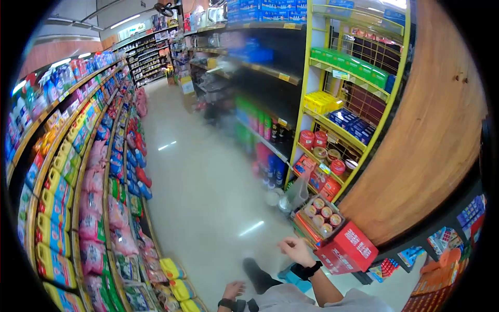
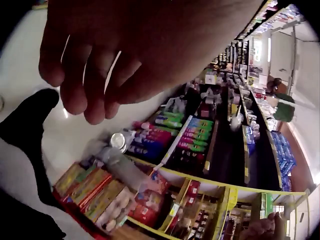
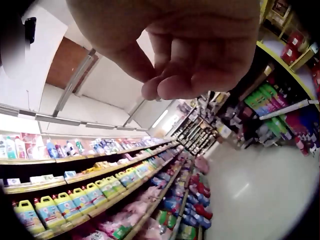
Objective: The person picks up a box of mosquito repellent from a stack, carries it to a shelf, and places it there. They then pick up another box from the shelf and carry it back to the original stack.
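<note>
In the head view the left hand (image 1: 235,290) hangs low at the bottom centre, above the floor. The right hand (image 1: 297,250) is raised, bent at the wrist, in front of a box of round red-and-white tubs (image 1: 323,214) and a red carton (image 1: 347,251). In the left wrist view the left hand's fingers (image 2: 95,95) hang loosely, with nothing in them. In the right wrist view the right hand's fingers (image 3: 175,82) are bent and the thumb lies near the fingertips; no held thing shows there.
Shelves of detergent bottles (image 1: 54,205) and bags line the left side. The aisle floor (image 1: 192,177) runs ahead. To the right stand a yellow rack (image 1: 358,138), a wooden panel (image 1: 442,99) and dark shelves (image 1: 275,67). A clear plastic bag (image 1: 299,195) stands beside the tubs.
</note>
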Demonstrator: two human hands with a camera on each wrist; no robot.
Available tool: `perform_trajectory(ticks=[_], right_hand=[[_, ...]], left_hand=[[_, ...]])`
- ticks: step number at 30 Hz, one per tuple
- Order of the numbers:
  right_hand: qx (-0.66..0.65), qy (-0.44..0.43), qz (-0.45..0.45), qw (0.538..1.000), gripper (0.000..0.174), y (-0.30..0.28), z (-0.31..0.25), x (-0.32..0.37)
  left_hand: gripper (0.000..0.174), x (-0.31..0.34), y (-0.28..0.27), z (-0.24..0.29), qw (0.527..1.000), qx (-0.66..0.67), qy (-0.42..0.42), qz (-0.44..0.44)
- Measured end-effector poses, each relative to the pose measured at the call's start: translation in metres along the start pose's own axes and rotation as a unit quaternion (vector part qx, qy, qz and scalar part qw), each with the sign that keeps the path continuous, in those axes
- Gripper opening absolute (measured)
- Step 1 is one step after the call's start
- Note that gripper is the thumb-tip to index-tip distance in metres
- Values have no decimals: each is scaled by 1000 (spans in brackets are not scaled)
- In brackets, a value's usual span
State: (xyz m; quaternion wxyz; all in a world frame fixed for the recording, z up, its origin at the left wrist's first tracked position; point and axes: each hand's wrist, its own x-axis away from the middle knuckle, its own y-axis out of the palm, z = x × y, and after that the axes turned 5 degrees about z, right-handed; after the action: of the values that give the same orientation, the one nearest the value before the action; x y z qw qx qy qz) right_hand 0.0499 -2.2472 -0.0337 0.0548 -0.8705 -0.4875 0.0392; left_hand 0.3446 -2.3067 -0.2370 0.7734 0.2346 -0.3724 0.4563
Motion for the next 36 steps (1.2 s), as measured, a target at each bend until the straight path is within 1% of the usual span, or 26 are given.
perform_trajectory(ticks=[3, 5, 6, 7, 10, 11, 13, 14, 15, 16, 18, 19, 21, 22, 23, 24, 25, 26, 27, 28, 29, 30, 32, 34, 35, 36], right_hand=[[-35, -1, 28, 999, 16, 14, 25, -89], [32, -11, 52, 998, 17, 27, 12, -145], [68, -8, 63, 996, 17, 29, 3, -167], [4, 12, 69, 998, 19, 35, -12, -189], [19, -84, 75, 993, 19, 47, -6, -269], [45, -80, 74, 993, 19, 50, -19, -288], [45, -64, 72, 994, 19, 56, -18, -317], [52, -59, 70, 994, 19, 57, -19, -332], [16, -55, 59, 997, 19, 57, -21, -343], [15, -37, 63, 997, 20, 58, -20, -360], [16, -42, 74, 996, 20, 60, -6, -397], [8, -36, 88, 995, 20, 62, -5, -416], [-14, -23, 121, 992, 20, 72, -5, -453], [4, -35, 128, 991, 20, 76, -3, -478], [24, -41, 134, 990, 20, 79, 1, -500], [43, -40, 141, 988, 19, 87, 4, -517], [60, -55, 145, 986, 17, 92, -1, -540], [93, -48, 155, 982, 16, 98, -9, -562], [95, -73, 164, 979, 15, 103, -20, -585], [96, -98, 173, 975, 15, 108, -31, -608], [116, -104, 166, 974, 14, 113, -53, -629], [131, -132, 182, 965, 13, 120, -74, -650], [174, -127, 211, 953, 18, 137, -113, -683], [206, -110, 227, 946, 18, 142, -109, -710], [195, -95, 235, 947, 16, 147, -111, -721], [157, -109, 242, 951, 18, 150, -111, -733]], left_hand=[[30, -68, -34, 55, 999, -18, 26, 15], [29, -97, -54, 104, 998, 10, 64, 23], [28, -99, -57, 127, 997, 23, 75, 24], [28, -101, -57, 164, 997, -11, 72, 38], [25, -154, -65, 222, 991, 12, 128, 29], [25, -159, -61, 245, 994, 6, 105, 42], [24, -148, -53, 288, 992, 78, 96, -13], [24, -154, -45, 306, 988, 120, 91, -44], [23, -185, -55, 312, 988, 121, 54, -84], [23, -197, -55, 335, 990, 71, 98, -71], [23, -212, -62, 378, 981, -31, 187, -33], [23, -230, -67, 393, 979, 11, 201, -36], [25, -261, -79, 426, 984, 22, 175, -17], [26, -277, -81, 449, 986, 30, 163, -12], [28, -293, -91, 470, 988, -6, 153, -24], [27, -310, -101, 490, 991, -3, 134, -17], [26, -336, -104, 518, 993, 1, 118, -14], [25, -355, -103, 549, 994, 8, 104, -15], [26, -370, -108, 576, 992, -6, 124, -29], [25, -369, -108, 608, 986, 1, 161, -39], [23, -370, -109, 642, 979, 7, 200, -47], [23, -387, -112, 671, 978, -8, 201, -55], [23, -416, -109, 712, 974, -12, 212, -79], [23, -430, -112, 751, 967, -10, 238, -95], [24, -431, -113, 766, 968, 7, 231, -98], [25, -431, -111, 782, 968, 21, 229, -98]])
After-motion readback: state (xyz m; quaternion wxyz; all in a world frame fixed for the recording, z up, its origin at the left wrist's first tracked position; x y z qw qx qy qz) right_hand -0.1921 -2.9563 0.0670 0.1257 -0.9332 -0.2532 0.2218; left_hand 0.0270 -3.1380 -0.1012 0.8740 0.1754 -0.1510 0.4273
